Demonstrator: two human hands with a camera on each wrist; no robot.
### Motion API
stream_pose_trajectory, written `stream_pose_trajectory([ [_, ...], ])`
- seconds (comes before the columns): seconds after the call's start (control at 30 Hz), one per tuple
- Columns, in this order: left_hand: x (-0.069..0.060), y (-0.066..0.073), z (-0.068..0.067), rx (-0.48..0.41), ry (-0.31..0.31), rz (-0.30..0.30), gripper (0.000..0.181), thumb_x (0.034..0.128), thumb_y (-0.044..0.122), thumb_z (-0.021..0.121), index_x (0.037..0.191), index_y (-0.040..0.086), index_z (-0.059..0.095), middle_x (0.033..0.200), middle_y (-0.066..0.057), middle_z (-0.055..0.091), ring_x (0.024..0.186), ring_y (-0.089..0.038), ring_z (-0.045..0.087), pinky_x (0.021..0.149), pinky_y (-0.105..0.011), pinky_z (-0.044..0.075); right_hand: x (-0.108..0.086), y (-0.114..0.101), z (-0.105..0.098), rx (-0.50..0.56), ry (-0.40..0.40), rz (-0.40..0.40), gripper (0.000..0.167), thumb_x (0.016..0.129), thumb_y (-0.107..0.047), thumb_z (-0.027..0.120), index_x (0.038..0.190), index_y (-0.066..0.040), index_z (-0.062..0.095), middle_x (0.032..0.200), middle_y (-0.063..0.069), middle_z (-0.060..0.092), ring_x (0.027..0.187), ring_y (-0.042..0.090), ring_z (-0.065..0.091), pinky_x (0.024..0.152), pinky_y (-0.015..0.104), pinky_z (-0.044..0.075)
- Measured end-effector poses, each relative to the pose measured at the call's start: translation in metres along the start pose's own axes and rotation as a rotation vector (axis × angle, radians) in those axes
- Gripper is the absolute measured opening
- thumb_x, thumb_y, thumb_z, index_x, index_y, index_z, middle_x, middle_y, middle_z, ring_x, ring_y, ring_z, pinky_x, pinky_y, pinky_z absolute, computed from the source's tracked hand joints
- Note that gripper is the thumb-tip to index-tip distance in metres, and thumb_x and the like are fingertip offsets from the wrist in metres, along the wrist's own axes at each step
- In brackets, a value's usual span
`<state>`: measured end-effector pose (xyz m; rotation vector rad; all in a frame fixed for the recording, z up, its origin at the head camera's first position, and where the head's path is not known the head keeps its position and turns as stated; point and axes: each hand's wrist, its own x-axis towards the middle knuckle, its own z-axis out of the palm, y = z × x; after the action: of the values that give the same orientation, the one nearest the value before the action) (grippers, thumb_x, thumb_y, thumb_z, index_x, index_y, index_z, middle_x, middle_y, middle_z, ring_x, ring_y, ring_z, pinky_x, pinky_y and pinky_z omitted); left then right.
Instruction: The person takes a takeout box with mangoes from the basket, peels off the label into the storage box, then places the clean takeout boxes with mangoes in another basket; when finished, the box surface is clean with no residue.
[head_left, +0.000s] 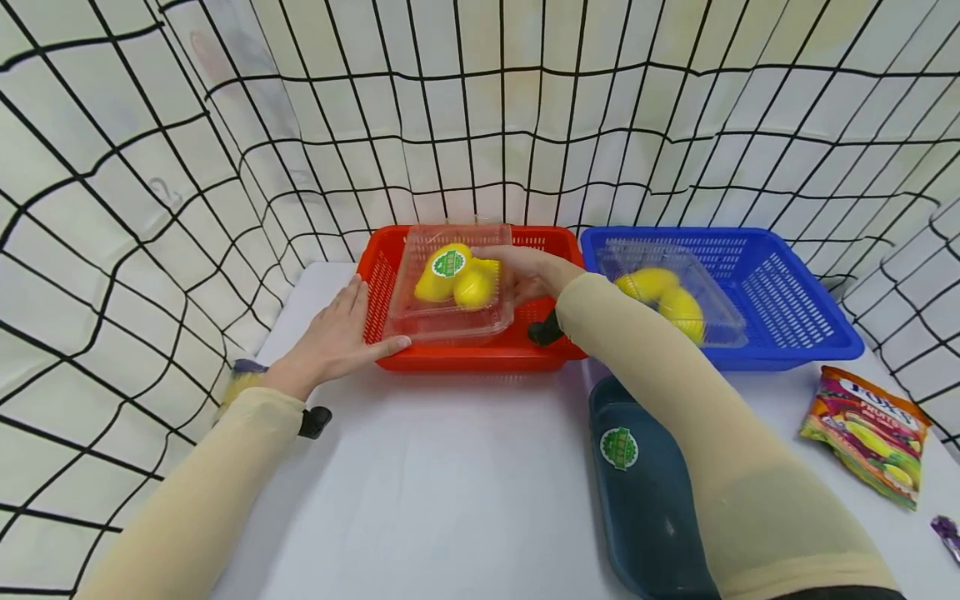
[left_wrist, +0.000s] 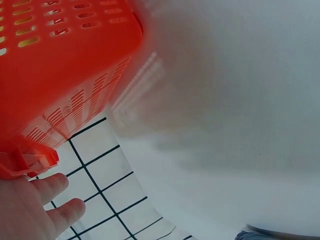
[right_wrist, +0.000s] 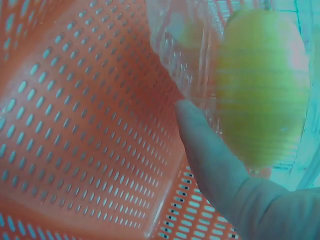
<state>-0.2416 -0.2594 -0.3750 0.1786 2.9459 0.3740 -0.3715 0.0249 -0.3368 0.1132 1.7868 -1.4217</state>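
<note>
A clear plastic box with yellow, lemon-like fruits and a round green sticker sits over the red basket. My right hand grips its right side. The right wrist view shows the thumb against the clear wall, beside one yellow fruit. At the basket's left end, my left hand rests on the rim, its fingers straight and its thumb spread along the front corner. In the left wrist view, its fingertips show beside the red rim; the palm is mostly out of view.
To the right, a blue basket holds another clear box with yellow fruits. A dark tray with a green sticker lies under my right forearm. A candy bag lies at far right. Black netting surrounds the table.
</note>
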Motion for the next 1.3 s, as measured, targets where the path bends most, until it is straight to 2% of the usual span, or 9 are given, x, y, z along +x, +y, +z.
stream_pose_trajectory([
  [0.1,0.001,0.0,-0.001,-0.002,-0.001,0.004,0.12,0.0908,0.075,0.05,0.16,-0.008,-0.004,0.17,-0.028,-0.004,0.155,-0.051,0.008,0.123,-0.068,0.02,-0.01,0.0,-0.006,0.075,0.018,-0.02,0.083,0.098,-0.055,0.059,0.162,-0.023,0.017,0.159,0.016,0.034,0.135,0.036,0.05,0.108,0.053,0.051],
  [0.17,0.001,0.0,-0.001,-0.002,-0.005,0.005,0.12,0.0908,0.074,0.051,0.16,-0.008,-0.004,0.17,-0.029,-0.004,0.155,-0.051,0.008,0.123,-0.068,0.02,-0.018,-0.001,-0.009,0.131,0.023,-0.043,0.083,0.098,-0.053,0.06,0.162,-0.024,0.016,0.161,0.014,0.031,0.14,0.036,0.045,0.112,0.055,0.047],
  [0.33,0.002,0.0,-0.002,-0.002,-0.014,0.007,0.121,0.0908,0.073,0.051,0.16,-0.008,-0.004,0.169,-0.029,-0.004,0.155,-0.052,0.008,0.122,-0.068,0.02,-0.047,0.0,-0.016,0.201,-0.011,-0.128,0.072,0.102,-0.05,0.055,0.161,-0.028,0.02,0.156,0.01,0.04,0.137,0.032,0.049,0.114,0.054,0.046],
  [0.5,0.002,0.001,-0.003,0.004,0.002,0.012,0.12,0.0906,0.072,0.053,0.159,-0.009,-0.004,0.169,-0.03,-0.002,0.154,-0.052,0.009,0.121,-0.069,0.022,-0.087,0.011,-0.014,0.153,-0.05,-0.199,0.064,0.106,-0.047,0.047,0.16,-0.024,0.022,0.152,0.008,0.045,0.133,0.029,0.053,0.113,0.051,0.046],
  [0.7,0.002,0.0,-0.002,0.019,0.019,0.034,0.117,0.0921,0.069,0.053,0.159,-0.011,-0.002,0.169,-0.031,-0.002,0.154,-0.053,0.01,0.121,-0.069,0.024,-0.132,0.049,0.001,0.077,-0.071,-0.251,0.06,0.106,-0.045,0.046,0.157,-0.019,0.029,0.15,0.007,0.047,0.135,0.029,0.052,0.108,0.045,0.053],
  [0.83,0.002,0.0,-0.001,0.019,0.024,0.038,0.12,0.0911,0.074,0.05,0.159,-0.011,-0.001,0.169,-0.031,-0.002,0.153,-0.054,0.011,0.121,-0.069,0.024,-0.153,0.08,0.016,0.022,-0.142,-0.301,0.055,0.107,-0.04,0.043,0.153,-0.012,0.036,0.141,0.008,0.051,0.133,0.028,0.052,0.105,0.046,0.054],
  [1.03,0.0,-0.002,0.0,0.02,0.02,0.053,0.118,0.093,0.072,0.049,0.158,-0.012,-0.002,0.168,-0.031,-0.005,0.154,-0.054,0.008,0.122,-0.069,0.02,-0.172,0.127,0.04,0.062,-0.23,-0.316,0.057,0.105,-0.035,0.048,0.151,-0.003,0.036,0.127,0.009,0.06,0.12,0.026,0.059,0.102,0.051,0.056],
  [1.2,0.002,-0.003,0.001,0.03,0.023,0.054,0.119,0.092,0.073,0.05,0.158,-0.012,-0.002,0.168,-0.032,-0.003,0.153,-0.055,0.01,0.121,-0.069,0.022,-0.179,0.16,0.054,0.127,-0.271,-0.293,0.062,0.103,-0.036,0.056,0.148,0.001,0.034,0.11,0.006,0.066,0.097,0.018,0.069,0.089,0.041,0.062],
  [1.3,0.004,-0.003,0.001,0.026,0.011,0.046,0.123,0.0904,0.076,0.05,0.158,-0.012,-0.003,0.168,-0.033,-0.004,0.153,-0.055,0.01,0.121,-0.068,0.021,-0.179,0.175,0.06,0.162,-0.279,-0.265,0.061,0.104,-0.034,0.056,0.147,0.002,0.032,0.112,0.006,0.067,0.097,0.016,0.069,0.089,0.037,0.061],
])
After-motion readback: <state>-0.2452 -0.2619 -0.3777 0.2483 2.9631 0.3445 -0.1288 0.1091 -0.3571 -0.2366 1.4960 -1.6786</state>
